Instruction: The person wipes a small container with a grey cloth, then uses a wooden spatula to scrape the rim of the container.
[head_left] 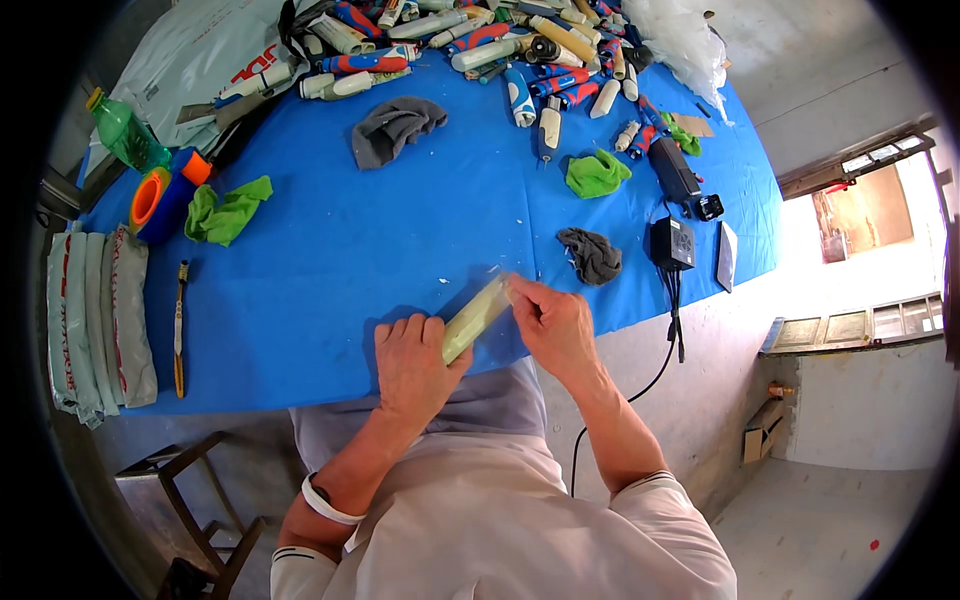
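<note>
A pale yellow-green tube-shaped piece (pixel 475 318) is held slantwise over the front edge of the blue table, its far end up and to the right. My left hand (pixel 413 365) is wrapped around its near end. At the far end, the fingers of my right hand (pixel 550 325) pinch a whitish, see-through edge of it; whether that is a film or part of the tube I cannot tell. Small white flecks (pixel 444 281) lie on the cloth just beyond. A crumpled dark grey rag (pixel 591 256) is close to my right hand.
Cream, blue and red handheld casings (pixel 480 40) are heaped at the back. Green rags (pixel 598 174), a grey cloth (pixel 398 131) and black adapters (pixel 672 244) with cables lie around. At left are a toothbrush (pixel 180 330), plastic packages (pixel 130 315), a tape roll (pixel 150 205) and a green bottle (pixel 128 135).
</note>
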